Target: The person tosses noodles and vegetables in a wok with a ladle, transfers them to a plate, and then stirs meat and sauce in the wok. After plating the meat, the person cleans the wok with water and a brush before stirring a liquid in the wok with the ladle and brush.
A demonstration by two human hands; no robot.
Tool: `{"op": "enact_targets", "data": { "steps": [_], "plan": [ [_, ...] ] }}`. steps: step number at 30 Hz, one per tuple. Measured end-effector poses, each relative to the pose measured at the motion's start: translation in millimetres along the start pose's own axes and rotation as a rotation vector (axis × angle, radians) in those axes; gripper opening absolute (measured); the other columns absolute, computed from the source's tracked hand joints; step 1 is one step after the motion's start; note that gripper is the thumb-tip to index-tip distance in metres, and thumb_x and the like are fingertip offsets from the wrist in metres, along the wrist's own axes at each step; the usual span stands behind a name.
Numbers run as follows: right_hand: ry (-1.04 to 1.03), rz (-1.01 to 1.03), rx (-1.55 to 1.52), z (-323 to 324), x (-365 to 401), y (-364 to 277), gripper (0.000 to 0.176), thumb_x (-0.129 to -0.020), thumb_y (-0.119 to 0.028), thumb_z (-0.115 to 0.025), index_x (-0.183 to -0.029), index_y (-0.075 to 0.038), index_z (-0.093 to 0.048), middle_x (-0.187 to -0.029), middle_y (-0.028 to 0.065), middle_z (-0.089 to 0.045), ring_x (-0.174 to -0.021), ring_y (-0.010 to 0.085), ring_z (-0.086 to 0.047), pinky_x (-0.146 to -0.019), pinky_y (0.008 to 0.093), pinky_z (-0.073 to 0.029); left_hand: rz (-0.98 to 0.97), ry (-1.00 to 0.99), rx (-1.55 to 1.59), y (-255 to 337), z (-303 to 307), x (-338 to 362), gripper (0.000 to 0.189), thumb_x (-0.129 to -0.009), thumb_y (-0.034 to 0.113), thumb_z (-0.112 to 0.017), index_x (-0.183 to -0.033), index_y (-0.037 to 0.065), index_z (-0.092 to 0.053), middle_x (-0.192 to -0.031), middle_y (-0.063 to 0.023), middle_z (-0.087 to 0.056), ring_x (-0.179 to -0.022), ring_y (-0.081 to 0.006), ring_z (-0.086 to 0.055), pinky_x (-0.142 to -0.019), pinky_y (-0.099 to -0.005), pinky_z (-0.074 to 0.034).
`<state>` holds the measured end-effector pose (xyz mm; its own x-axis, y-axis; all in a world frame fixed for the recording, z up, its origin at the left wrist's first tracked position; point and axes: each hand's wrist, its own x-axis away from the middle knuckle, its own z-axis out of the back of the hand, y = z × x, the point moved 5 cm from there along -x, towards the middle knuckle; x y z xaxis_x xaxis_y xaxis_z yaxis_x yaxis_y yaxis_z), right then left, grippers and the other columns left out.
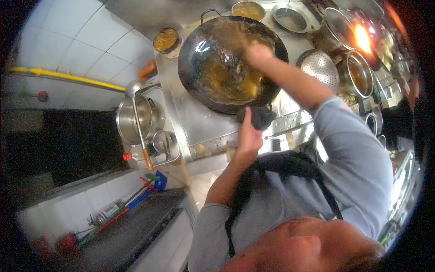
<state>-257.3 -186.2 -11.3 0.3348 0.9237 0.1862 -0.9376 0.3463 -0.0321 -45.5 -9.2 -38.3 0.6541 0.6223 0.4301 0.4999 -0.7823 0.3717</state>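
Note:
A large black wok (192,68) sits on the steel stove, with yellowish-brown liquid (226,81) swirling inside it. My left hand (249,136) is closed on a dark cloth (257,119) at the wok's near rim, its thumb pointing up along the cloth. The cloth covers whatever part of the wok lies beneath. Over the wok's right half is my right hand (259,53), smeared by motion but looking like a closed fist. A brownish blur extends from it across the liquid, and I cannot make out what it holds.
Right of the wok lie a perforated strainer (319,70) and a pot of brown liquid (360,75); a flame (362,38) burns beyond. Bowls (248,11) stand behind. At left, a ladle (139,122) with a wooden handle rests over a steel pot (124,120).

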Motion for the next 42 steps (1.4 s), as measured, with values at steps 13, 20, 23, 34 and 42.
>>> {"op": "enact_targets", "data": {
  "steps": [13,20,23,34,42],
  "plan": [
    [0.147,0.014,-0.217,9.5,8.7,-10.8,0.054,-0.086,-0.016,-0.051,-0.139,-0.012,-0.038,-0.112,0.0249,-0.058,-0.092,0.0375,-0.064,-0.079,0.0441,-0.053,-0.164,0.45,-0.494,28.1,-16.1,25.2,0.036,-0.084,0.028,-0.064,-0.109,0.002,-0.06,-0.102,-0.0089,-0.067,-0.087,-0.0236,-0.067,-0.079,-0.0376,-0.055],
    [-0.38,0.228,0.243,22.6,67.5,31.7,0.044,-0.082,-0.014,-0.055,-0.126,-0.01,-0.051,-0.093,0.019,-0.067,-0.085,0.0337,-0.067,-0.074,0.0438,-0.054,-0.162,0.359,-0.167,21.1,-1.4,16.3,0.031,-0.088,0.024,-0.06,-0.109,0.001,-0.06,-0.102,-0.0093,-0.067,-0.088,-0.0231,-0.067,-0.079,-0.0375,-0.055],
    [-0.068,0.044,0.152,60.4,24.2,59.9,0.036,-0.083,-0.016,-0.058,-0.117,-0.009,-0.056,-0.093,0.0168,-0.068,-0.08,0.0334,-0.068,-0.069,0.0437,-0.056,-0.128,0.368,-0.223,32.8,-9.6,26.4,0.029,-0.089,0.023,-0.059,-0.108,0.001,-0.06,-0.102,-0.0094,-0.066,-0.088,-0.0231,-0.067,-0.079,-0.038,-0.055],
    [0.103,0.076,0.209,44.3,11.8,61.5,0.05,-0.088,-0.014,-0.049,-0.137,-0.01,-0.039,-0.107,0.0195,-0.057,-0.084,0.0348,-0.066,-0.068,0.042,-0.056,-0.426,0.417,-0.992,40.8,-12.9,27.0,0.03,-0.088,0.023,-0.059,-0.105,-0.001,-0.061,-0.098,-0.0097,-0.066,-0.083,-0.0221,-0.067,-0.075,-0.0351,-0.054],
    [-0.313,0.219,0.477,97.3,112.3,76.4,0.028,-0.078,-0.011,-0.059,-0.104,-0.004,-0.065,-0.084,0.0167,-0.064,-0.076,0.0315,-0.067,-0.066,0.0404,-0.055,-0.412,0.499,-0.433,28.9,49.0,-9.5,0.031,-0.088,0.024,-0.062,-0.099,-0.005,-0.061,-0.094,-0.0097,-0.065,-0.075,-0.0202,-0.063,-0.066,-0.0344,-0.053]
  ]
}}
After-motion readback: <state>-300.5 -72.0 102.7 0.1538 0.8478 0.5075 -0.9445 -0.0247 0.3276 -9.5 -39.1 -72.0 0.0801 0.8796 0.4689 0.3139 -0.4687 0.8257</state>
